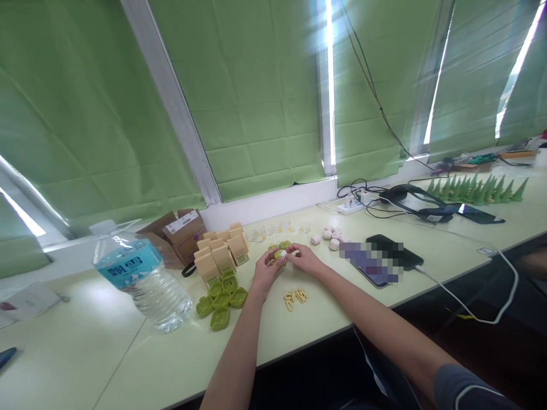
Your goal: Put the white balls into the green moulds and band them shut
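My left hand [265, 272] and my right hand [304, 259] meet over the middle of the table. Both close on a small green-and-white piece [279, 254], partly covered by fingers. Another small green piece [284, 245] lies just behind them. Nearer my body is a little pile of pale yellow loops [296, 297]. To the left of my left hand sit several olive-green shallow cups [221, 298], and tan upright blocks [222, 254] stand behind these. Pinkish-white rounded pieces [333, 244] are grouped beyond my right hand. Small clear pieces with yellow spots [280, 229] line the back.
A large water bottle [147, 279] stands at left, before an open cardboard box [182, 236]. On the right are two phones [395, 253], one with a white cable, a power strip [354, 205], a black headset [416, 202] and green cones [478, 189]. The table's front edge runs below my forearms.
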The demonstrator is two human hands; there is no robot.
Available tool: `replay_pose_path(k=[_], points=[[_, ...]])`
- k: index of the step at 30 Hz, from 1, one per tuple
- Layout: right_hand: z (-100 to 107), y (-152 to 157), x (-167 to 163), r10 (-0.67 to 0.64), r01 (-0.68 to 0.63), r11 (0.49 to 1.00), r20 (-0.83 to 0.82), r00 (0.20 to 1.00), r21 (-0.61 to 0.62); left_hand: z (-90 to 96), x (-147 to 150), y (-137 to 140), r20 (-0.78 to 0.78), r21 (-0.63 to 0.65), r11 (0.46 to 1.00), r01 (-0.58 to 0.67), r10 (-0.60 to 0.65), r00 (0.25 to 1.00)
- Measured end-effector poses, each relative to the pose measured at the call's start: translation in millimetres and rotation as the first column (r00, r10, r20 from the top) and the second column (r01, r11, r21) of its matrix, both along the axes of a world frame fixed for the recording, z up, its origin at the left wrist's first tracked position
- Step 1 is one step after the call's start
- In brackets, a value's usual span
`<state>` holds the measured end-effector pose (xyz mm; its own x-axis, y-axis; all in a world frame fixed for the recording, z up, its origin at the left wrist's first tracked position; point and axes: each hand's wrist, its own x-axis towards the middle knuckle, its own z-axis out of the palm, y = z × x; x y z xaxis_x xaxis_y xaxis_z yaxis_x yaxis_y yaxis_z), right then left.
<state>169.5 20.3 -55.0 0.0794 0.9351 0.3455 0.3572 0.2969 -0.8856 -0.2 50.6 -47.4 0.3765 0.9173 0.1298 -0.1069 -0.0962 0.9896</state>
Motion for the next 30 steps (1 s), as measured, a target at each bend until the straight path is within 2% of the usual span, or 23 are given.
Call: replay_pose_path(k=[6, 18, 21, 23, 26, 30], points=[[0.8, -1.9, 4.0, 0.012, -0.011, 0.998, 0.026, 1.000, -0.063, 3.4, -1.1, -4.2, -0.029, -0.001, 0.998, 0.070, -0.070, 0.997], [-1.4, -4.3, 2.0, 0.033, -0.033, 0.999, 0.052, 0.998, 0.002, 0.0, -0.9, -0.1, -0.017, -0.004, 0.994, 0.105, -0.105, 0.994], [1.1, -2.7, 2.7, -0.017, 0.014, 0.998, 0.052, 0.998, 0.058, -2.4, 0.4, 1.6, 0.027, -0.042, 0.998, 0.056, -0.055, 0.998], [6.6, 1.7, 7.2, -0.121, 0.115, 0.990, 0.084, 0.989, 0.076, -3.6, 0.5, 2.2, 0.054, -0.061, 0.998, 0.029, -0.026, 0.998], [20.0, 13.5, 20.7, -0.331, 0.317, 0.944, 0.275, 0.903, 0.096, -3.5, -1.2, 1.4, 0.093, -0.075, 0.996, 0.056, -0.049, 0.994], [39.0, 34.5, 46.0, -0.403, 0.403, 0.904, 0.599, 0.692, 0.143, -1.4, -3.6, -1.3, 0.147, -0.086, 0.988, 0.126, -0.113, 0.983]])
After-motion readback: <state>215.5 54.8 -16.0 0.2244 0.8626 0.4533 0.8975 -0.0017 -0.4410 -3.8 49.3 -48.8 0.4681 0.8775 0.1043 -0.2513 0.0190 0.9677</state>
